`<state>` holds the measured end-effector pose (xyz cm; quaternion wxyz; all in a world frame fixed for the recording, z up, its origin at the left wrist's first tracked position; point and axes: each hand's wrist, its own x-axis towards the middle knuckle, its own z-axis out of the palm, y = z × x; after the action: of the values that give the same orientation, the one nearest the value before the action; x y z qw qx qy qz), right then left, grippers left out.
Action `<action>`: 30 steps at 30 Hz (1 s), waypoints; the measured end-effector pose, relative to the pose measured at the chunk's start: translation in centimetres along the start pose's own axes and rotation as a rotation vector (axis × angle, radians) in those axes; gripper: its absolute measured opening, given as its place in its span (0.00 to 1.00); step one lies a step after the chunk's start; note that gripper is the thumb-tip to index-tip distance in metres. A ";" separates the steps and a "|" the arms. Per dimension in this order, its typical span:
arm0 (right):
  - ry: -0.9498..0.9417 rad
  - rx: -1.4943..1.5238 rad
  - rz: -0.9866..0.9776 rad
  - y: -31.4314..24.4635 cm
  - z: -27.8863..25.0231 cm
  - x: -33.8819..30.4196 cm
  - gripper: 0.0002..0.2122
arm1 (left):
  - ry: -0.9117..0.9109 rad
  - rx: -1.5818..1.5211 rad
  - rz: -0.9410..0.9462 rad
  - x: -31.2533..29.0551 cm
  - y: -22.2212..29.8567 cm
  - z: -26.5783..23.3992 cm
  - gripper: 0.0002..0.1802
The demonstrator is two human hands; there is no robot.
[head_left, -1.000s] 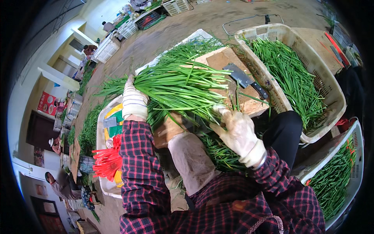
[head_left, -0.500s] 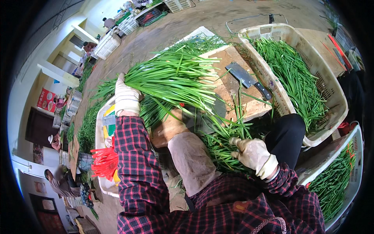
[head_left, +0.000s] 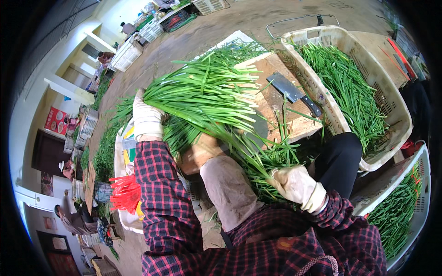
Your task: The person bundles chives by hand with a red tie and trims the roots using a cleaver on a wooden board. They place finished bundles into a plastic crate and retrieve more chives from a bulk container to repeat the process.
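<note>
A large bunch of garlic chives [head_left: 202, 94] spreads over the wooden board, its pale cut ends toward the right. My left hand [head_left: 146, 115], in a whitish glove, is closed round the leafy end of this bunch. My right hand [head_left: 294, 185], gloved too, is closed on a few loose chive blades [head_left: 251, 156] that stretch from the bunch's lower side down to my lap. More loose chives [head_left: 258, 177] lie under and beside that hand. A cleaver [head_left: 286, 87] with a black handle rests on the wooden board [head_left: 294, 124], beyond both hands.
To the right stands a white crate [head_left: 343, 119] of chives, with another crate [head_left: 389, 186] nearer me. Red strips [head_left: 125, 192] hang over a white basket [head_left: 129, 223] by my left forearm. Farther left, people work beside heaps of greens [head_left: 106, 156].
My right hand has closed on chive blades, which now run taut and smeared from the bunch toward it. My left hand, still holding the bunch, has shifted slightly left.
</note>
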<state>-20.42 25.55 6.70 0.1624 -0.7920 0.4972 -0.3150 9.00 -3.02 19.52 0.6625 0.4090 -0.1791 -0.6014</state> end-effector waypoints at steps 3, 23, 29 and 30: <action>-0.396 -0.125 0.144 1.7 1.3 -3.0 0.11 | -0.012 0.008 0.020 -0.1 0.6 -0.5 0.24; 0.325 0.053 0.170 0.3 -0.6 4.5 0.08 | -0.024 0.003 0.013 -3.1 0.1 2.1 0.21; -0.572 -0.244 0.392 3.5 2.0 -1.5 0.22 | -0.071 -0.003 0.065 -3.9 0.9 4.0 0.24; -0.388 -0.178 0.327 3.1 1.8 0.0 0.31 | -0.076 -0.013 0.065 -3.9 0.7 4.0 0.24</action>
<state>-21.35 24.09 3.61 0.2334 -0.7577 0.6039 -0.0819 5.73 -0.73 23.48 0.6770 0.3757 -0.2135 -0.5957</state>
